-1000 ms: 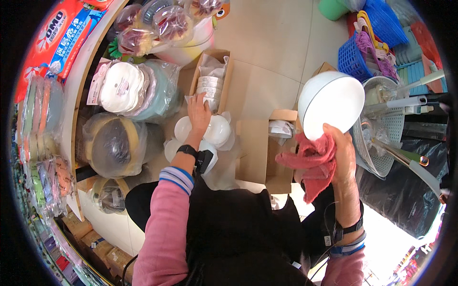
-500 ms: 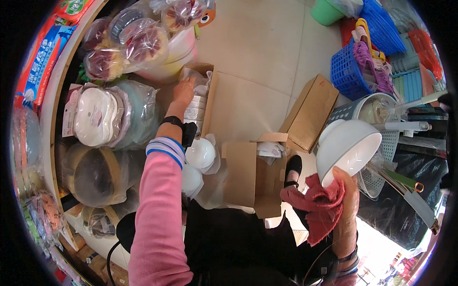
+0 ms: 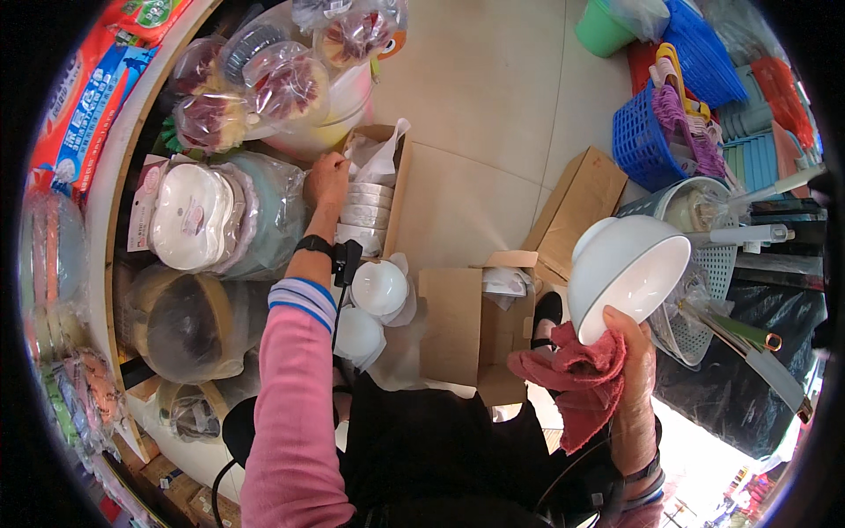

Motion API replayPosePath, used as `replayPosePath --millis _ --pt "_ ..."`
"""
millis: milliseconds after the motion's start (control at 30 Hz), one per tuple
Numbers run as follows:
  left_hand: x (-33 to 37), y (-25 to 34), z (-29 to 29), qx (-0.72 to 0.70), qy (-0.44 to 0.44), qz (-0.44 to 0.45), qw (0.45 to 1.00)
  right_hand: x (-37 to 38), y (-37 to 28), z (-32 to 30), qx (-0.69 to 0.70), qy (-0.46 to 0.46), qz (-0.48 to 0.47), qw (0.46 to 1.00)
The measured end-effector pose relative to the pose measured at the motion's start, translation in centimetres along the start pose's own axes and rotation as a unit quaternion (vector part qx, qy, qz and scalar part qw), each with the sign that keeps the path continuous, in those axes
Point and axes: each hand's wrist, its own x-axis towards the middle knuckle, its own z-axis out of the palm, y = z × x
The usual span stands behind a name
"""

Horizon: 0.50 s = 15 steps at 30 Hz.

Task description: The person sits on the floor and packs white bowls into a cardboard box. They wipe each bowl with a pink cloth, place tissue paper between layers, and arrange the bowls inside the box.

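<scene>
At the right, my right hand (image 3: 630,387) grips a white bowl (image 3: 607,264) by its rim, thumb inside; the bowl is tilted on its side. A red cloth (image 3: 581,378) is bunched in the same hand, hanging below the bowl. My left hand (image 3: 327,183) is at the left side of a long cardboard box (image 3: 401,194), its fingers curled together; whether they hold anything is hidden. Inside that box, bowls wrapped in paper (image 3: 365,211) stand in a row, with loose white paper (image 3: 377,163) sticking up at the far end. Two white bowls (image 3: 378,289) with paper lie near its close end.
An open cardboard box (image 3: 451,326) with a paper-wrapped item stands before me; a closed carton (image 3: 581,211) lies beyond it. Bagged plates (image 3: 189,216) and pans fill the left shelf. Blue baskets (image 3: 650,141) and a perforated bin (image 3: 704,264) stand at the right.
My left hand has drawn back from the paper in the long box to its left side, and the paper now stands up higher. The bowl in my right hand has shifted slightly left.
</scene>
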Motion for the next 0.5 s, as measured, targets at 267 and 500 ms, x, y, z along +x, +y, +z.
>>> replayPosePath --millis 267,500 --pt "-1.2 2.2 -1.1 0.184 0.017 0.131 0.974 -0.7 0.2 -0.2 0.016 -0.053 0.003 0.998" --pt "-0.8 7.3 3.9 0.096 0.043 0.216 0.971 -0.1 -0.4 -0.8 0.017 0.033 0.011 0.999"
